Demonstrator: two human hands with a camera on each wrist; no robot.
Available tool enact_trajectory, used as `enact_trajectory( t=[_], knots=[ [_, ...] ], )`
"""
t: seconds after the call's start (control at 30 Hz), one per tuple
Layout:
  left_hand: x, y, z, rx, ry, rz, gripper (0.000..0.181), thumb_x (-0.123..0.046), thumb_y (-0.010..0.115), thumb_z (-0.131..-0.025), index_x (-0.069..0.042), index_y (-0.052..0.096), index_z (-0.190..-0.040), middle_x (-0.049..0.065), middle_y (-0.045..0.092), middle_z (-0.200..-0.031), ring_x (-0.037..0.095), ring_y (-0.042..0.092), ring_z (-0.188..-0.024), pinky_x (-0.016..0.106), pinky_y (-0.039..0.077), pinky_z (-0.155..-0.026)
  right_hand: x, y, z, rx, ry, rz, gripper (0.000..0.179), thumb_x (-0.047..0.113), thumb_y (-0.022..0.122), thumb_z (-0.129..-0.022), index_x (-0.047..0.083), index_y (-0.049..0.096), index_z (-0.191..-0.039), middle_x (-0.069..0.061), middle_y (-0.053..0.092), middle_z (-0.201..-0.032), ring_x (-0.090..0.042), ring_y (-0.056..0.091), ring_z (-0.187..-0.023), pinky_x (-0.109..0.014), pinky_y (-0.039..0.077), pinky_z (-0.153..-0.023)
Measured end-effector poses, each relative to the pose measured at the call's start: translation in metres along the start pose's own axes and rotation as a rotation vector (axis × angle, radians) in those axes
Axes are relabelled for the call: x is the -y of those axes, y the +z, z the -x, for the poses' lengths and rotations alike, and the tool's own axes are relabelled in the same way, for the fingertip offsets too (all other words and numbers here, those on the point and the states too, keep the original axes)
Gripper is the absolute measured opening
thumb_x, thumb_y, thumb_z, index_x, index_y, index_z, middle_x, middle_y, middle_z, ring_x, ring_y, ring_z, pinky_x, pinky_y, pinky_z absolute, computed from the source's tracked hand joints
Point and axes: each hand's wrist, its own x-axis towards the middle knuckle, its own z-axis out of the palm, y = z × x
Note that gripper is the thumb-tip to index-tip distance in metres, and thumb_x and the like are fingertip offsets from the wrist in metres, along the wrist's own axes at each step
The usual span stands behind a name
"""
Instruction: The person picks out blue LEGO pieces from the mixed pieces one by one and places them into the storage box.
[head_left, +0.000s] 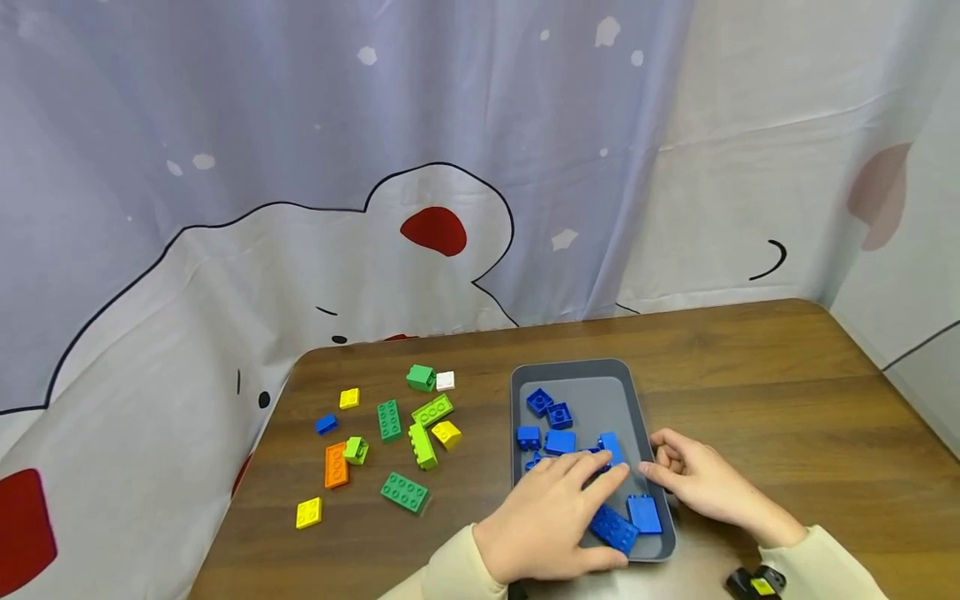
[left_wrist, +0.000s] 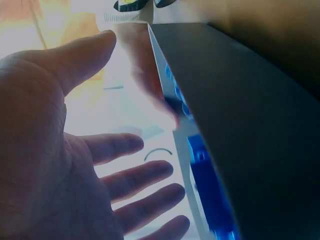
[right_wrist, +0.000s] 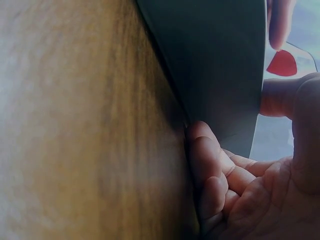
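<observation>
A grey tray holds several blue toy building bricks, among them a long studded brick and a smoother one. Over the tray's near half hovers my left hand, palm down and fingers spread, hiding some bricks. The left wrist view shows nothing between the left thumb and fingers. At the tray's right side, my right hand grips the wall. Its thumb lies over the rim, while the curled fingers press the outer side near the table.
Left of the tray, loose bricks lie on the wooden table: green bricks, an orange brick, yellow bricks, a white brick and a small blue brick. A patterned curtain hangs behind.
</observation>
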Motion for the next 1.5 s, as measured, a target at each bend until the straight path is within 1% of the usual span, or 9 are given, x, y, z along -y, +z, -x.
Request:
enact_trajectory(
  t=[0.1, 0.23, 0.4, 0.67, 0.87, 1.0, 1.2, 1.37, 1.5],
  knots=[
    [0.009, -0.001, 0.005, -0.005, -0.044, 0.017, 0.086, -0.075, 0.052, -0.094, -0.022, 0.037, -0.161, 0.002, 0.044, -0.162, 0.021, 0.048, -0.146, 0.045, 0.048, -0.113, 0.001, 0.000, 0.000, -0.004, 0.002, 0.001, 0.038, 0.027, 0.069, -0.099, -0.002, 0.060, -0.122, 0.006, 0.052, -0.073, -0.001, 0.045, -0.060, -0.021, 0.040, -0.060],
    [0.027, -0.006, 0.013, -0.017, -0.108, 0.042, 0.082, -0.071, 0.056, -0.095, -0.022, 0.041, -0.159, 0.004, 0.044, -0.162, 0.024, 0.049, -0.145, 0.049, 0.047, -0.114, 0.002, 0.000, 0.000, -0.029, -0.010, 0.011, 0.035, 0.027, 0.070, -0.098, 0.000, 0.062, -0.119, 0.007, 0.052, -0.073, 0.000, 0.046, -0.061, -0.021, 0.040, -0.061],
    [0.056, -0.011, 0.033, -0.036, -0.196, 0.066, 0.080, -0.065, 0.062, -0.094, -0.020, 0.044, -0.158, 0.006, 0.046, -0.161, 0.027, 0.052, -0.142, 0.052, 0.049, -0.112, 0.001, 0.001, 0.000, -0.028, -0.016, 0.013, 0.037, 0.027, 0.070, -0.098, -0.001, 0.062, -0.120, 0.008, 0.051, -0.072, 0.000, 0.046, -0.061, -0.020, 0.041, -0.064],
    [0.113, -0.019, 0.075, -0.132, -0.383, 0.050, 0.072, -0.058, 0.067, -0.095, -0.018, 0.051, -0.152, 0.008, 0.051, -0.156, 0.030, 0.057, -0.136, 0.053, 0.049, -0.111, 0.003, 0.002, -0.001, -0.009, -0.002, -0.001, 0.038, 0.028, 0.071, -0.098, -0.001, 0.062, -0.121, 0.007, 0.052, -0.073, -0.001, 0.046, -0.061, -0.020, 0.042, -0.064],
    [0.162, -0.020, 0.107, -0.209, -0.490, 0.056, 0.067, -0.045, 0.075, -0.093, -0.011, 0.056, -0.147, 0.012, 0.054, -0.151, 0.034, 0.057, -0.134, 0.055, 0.050, -0.108, 0.004, 0.001, 0.000, -0.017, -0.004, -0.008, 0.038, 0.028, 0.071, -0.098, 0.000, 0.062, -0.121, 0.007, 0.052, -0.073, -0.001, 0.047, -0.061, -0.021, 0.041, -0.062],
    [0.192, -0.018, 0.126, -0.236, -0.558, 0.062, 0.065, -0.041, 0.075, -0.094, -0.006, 0.057, -0.145, 0.016, 0.055, -0.148, 0.037, 0.057, -0.132, 0.058, 0.049, -0.107, 0.004, 0.001, 0.000, -0.017, -0.005, -0.011, 0.038, 0.028, 0.071, -0.098, -0.001, 0.061, -0.121, 0.006, 0.053, -0.074, -0.001, 0.047, -0.062, -0.021, 0.041, -0.061],
    [0.226, -0.016, 0.152, -0.216, -0.646, 0.046, 0.057, -0.031, 0.071, -0.097, -0.001, 0.056, -0.143, 0.022, 0.054, -0.145, 0.046, 0.057, -0.128, 0.064, 0.048, -0.104, 0.001, 0.002, 0.000, -0.017, 0.004, -0.018, 0.038, 0.028, 0.071, -0.098, 0.000, 0.061, -0.121, 0.007, 0.053, -0.074, -0.001, 0.047, -0.062, -0.021, 0.041, -0.060],
    [0.242, -0.014, 0.167, -0.179, -0.701, 0.023, 0.045, -0.018, 0.064, -0.100, 0.000, 0.057, -0.141, 0.026, 0.055, -0.141, 0.049, 0.057, -0.123, 0.065, 0.047, -0.102, -0.002, 0.002, 0.001, -0.018, 0.011, -0.024, 0.038, 0.028, 0.071, -0.098, 0.000, 0.061, -0.121, 0.006, 0.053, -0.074, -0.001, 0.047, -0.062, -0.021, 0.041, -0.060],
    [0.252, -0.009, 0.175, -0.159, -0.722, -0.012, 0.039, -0.011, 0.061, -0.099, 0.001, 0.062, -0.136, 0.027, 0.058, -0.135, 0.048, 0.060, -0.117, 0.064, 0.049, -0.100, -0.002, 0.002, 0.001, -0.022, 0.013, -0.022, 0.038, 0.028, 0.071, -0.097, 0.000, 0.061, -0.120, 0.006, 0.053, -0.074, -0.001, 0.047, -0.062, -0.021, 0.041, -0.060]
  ],
)
